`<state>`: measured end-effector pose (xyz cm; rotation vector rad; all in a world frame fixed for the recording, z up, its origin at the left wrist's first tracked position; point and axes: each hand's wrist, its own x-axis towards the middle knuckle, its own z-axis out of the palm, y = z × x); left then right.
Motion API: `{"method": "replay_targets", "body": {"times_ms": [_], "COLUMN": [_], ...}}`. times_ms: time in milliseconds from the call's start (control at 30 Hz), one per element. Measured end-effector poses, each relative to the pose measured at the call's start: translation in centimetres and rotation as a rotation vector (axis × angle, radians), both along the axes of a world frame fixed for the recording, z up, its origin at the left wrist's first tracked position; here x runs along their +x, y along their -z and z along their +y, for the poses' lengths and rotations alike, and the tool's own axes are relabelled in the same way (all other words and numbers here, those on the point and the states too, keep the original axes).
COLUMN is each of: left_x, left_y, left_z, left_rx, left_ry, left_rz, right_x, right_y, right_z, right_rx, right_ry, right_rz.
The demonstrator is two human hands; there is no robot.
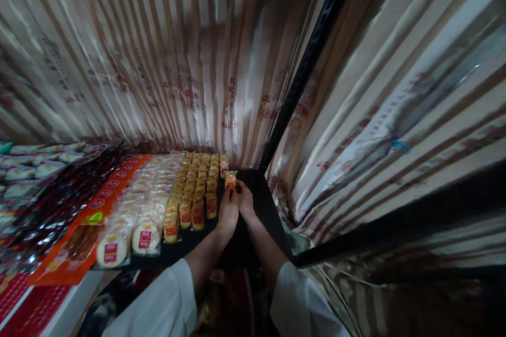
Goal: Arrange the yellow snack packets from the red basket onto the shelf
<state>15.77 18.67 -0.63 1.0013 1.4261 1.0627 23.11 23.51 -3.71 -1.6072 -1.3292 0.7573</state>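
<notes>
Pinching, with the fingertips of the left hand (228,211) and the right hand (245,200) close together, a small yellow packet (230,178) in clear wrap with a red label. Held from the near side, toward the far right of the goods on a black shelf (272,226). Cannot tell, in the dim blur, whether resting on the shelf or lifted just clear of it.

Likely to feel light, and soft or crumbly inside, like a little cake; probably slick on the outside from the shiny film. Best taken by two opposite sides, low down, with gentle pressure so as not to crush or split.

Just beyond, at the far end of the shelf, see a single matching packet (224,164). Beside that, to the left, find rows of yellow packets (200,189) standing closely from near to far. Farther left, pass rows of round white cakes (146,238), a long orange packet (85,237), then dark glossy packets (75,189). Behind everything, notice striped plastic sheeting (190,47), crossed at the right by a black post (304,71).
</notes>
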Motion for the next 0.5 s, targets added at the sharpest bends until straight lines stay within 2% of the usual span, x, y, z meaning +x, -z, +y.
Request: {"method": "replay_targets", "body": {"times_ms": [67, 233, 400, 500], "left_x": [0.3, 0.8, 1.1, 1.1], "left_y": [0.2, -0.2, -0.7, -0.3], "left_z": [1.1, 2.9, 4.0, 4.4], "left_rx": [-0.038, -0.014, -0.073, -0.069], "left_ry": [-0.015, -0.05, -0.087, -0.085], "left_rz": [0.0, -0.046, -0.04, -0.049], "right_x": [-0.2, -0.5, -0.5, -0.5], "right_y": [0.3, 0.9, 1.3, 1.6], "right_z": [1.3, 3.5, 4.7, 4.9], "right_rx": [0.018, 0.026, 0.008, 0.028], "right_ry": [-0.011, -0.042, -0.085, -0.098], "right_rz": [0.008, 0.02, -0.04, -0.095]}}
